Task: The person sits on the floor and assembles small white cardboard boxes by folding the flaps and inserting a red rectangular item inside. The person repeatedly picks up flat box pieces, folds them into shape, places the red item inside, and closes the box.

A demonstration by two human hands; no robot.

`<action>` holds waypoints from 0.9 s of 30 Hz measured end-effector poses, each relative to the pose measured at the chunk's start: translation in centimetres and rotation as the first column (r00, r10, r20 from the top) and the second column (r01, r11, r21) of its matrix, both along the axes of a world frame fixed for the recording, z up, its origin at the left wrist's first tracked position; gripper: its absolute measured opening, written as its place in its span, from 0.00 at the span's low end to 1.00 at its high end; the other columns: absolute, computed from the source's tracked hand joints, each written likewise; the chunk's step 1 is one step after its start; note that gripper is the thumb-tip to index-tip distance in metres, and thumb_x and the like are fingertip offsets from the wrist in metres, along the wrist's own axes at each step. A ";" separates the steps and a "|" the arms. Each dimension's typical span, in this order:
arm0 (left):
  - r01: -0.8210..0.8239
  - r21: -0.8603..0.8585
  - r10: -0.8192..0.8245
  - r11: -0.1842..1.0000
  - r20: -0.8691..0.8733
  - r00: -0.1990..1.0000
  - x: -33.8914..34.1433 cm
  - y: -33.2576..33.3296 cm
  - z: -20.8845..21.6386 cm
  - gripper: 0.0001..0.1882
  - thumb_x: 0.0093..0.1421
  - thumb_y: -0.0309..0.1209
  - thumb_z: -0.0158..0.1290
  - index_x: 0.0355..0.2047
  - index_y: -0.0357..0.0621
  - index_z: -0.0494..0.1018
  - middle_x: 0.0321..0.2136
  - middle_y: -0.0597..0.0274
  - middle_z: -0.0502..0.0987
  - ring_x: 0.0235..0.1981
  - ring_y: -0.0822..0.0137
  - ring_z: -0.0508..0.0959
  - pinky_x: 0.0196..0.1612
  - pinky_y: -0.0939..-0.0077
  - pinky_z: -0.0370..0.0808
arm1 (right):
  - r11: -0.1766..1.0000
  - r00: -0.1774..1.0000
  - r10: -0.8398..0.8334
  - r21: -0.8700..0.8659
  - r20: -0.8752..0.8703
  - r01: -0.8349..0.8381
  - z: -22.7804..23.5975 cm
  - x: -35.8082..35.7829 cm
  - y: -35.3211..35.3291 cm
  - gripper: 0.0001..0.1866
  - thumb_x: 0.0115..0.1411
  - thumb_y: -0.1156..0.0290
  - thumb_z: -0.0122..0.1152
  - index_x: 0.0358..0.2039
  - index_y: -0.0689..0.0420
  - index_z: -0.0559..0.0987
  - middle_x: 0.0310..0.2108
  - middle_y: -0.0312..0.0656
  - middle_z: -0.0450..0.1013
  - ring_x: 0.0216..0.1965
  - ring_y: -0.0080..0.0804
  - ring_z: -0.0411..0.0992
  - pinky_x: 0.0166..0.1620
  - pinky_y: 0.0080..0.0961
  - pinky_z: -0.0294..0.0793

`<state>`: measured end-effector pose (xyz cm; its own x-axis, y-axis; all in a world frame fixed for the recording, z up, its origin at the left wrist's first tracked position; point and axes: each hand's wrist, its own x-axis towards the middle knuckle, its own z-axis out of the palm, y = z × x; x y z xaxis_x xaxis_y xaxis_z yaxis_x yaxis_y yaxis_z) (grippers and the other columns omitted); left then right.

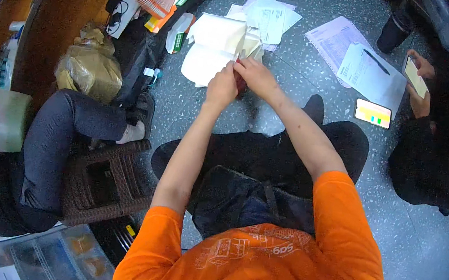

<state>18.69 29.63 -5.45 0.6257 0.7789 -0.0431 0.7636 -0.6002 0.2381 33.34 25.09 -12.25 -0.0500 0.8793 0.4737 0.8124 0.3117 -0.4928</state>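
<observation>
Both my arms reach forward over the floor, and the hands meet in front of my crossed legs. My left hand (222,86) is closed, its fingers pressed against a small dark red thing (239,81). From the other side my right hand (257,77) closes on the same red thing, its fingertips beside the left ones. Its kind cannot be made out, since the fingers cover most of it. Just beyond the hands lie white sheets of paper (216,34), partly folded and creased, on the speckled floor.
Printed papers (274,19) lie farther off. At right are more sheets with a pen (376,62), a lit phone (373,113), a dark cup (392,34) and a person holding a phone (417,76). At left sit a wrapped brown bundle (92,69) and another person's leg (60,135).
</observation>
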 end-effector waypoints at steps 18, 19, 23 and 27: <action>-0.037 -0.930 0.905 0.366 0.346 0.247 -8.8 7.4 1.0 0.38 0.62 0.47 0.61 0.64 0.38 0.63 0.61 0.42 0.70 0.62 0.38 0.69 0.59 0.29 0.67 | 0.958 0.993 0.011 -0.283 -0.114 -0.043 1.7 -0.4 -1.0 0.19 0.58 0.67 0.68 0.49 0.54 0.73 0.48 0.59 0.71 0.45 0.60 0.77 0.47 0.52 0.79; 0.016 -0.931 0.892 0.363 0.353 0.282 -9.5 8.4 -2.5 0.39 0.60 0.44 0.60 0.68 0.46 0.58 0.62 0.44 0.67 0.63 0.37 0.68 0.53 0.23 0.69 | 0.960 0.995 0.013 -0.277 -0.103 -0.041 2.2 0.2 -0.8 0.18 0.57 0.68 0.69 0.46 0.54 0.74 0.47 0.57 0.72 0.46 0.59 0.77 0.47 0.50 0.78; -0.026 -0.906 0.884 0.422 0.406 0.233 -3.1 4.5 -4.8 0.40 0.56 0.36 0.56 0.67 0.50 0.52 0.60 0.46 0.68 0.59 0.44 0.72 0.50 0.30 0.75 | 0.967 0.997 0.068 -0.245 -0.027 -0.073 3.8 6.9 -1.9 0.15 0.53 0.70 0.74 0.38 0.56 0.76 0.42 0.52 0.75 0.46 0.54 0.76 0.50 0.44 0.75; -0.040 -0.787 0.774 0.616 0.593 0.222 4.1 2.6 -8.2 0.35 0.57 0.30 0.59 0.63 0.37 0.59 0.51 0.42 0.72 0.49 0.49 0.78 0.50 0.57 0.78 | 0.937 0.999 -0.020 -0.349 0.044 0.034 5.8 13.3 -3.9 0.11 0.50 0.82 0.65 0.34 0.57 0.78 0.38 0.50 0.77 0.45 0.52 0.76 0.51 0.41 0.75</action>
<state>22.77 32.26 -13.65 0.1496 0.9569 -0.2489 -0.0379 0.2571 0.9656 46.64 21.15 -6.40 -0.0360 0.9902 0.1348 0.8389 0.1032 -0.5344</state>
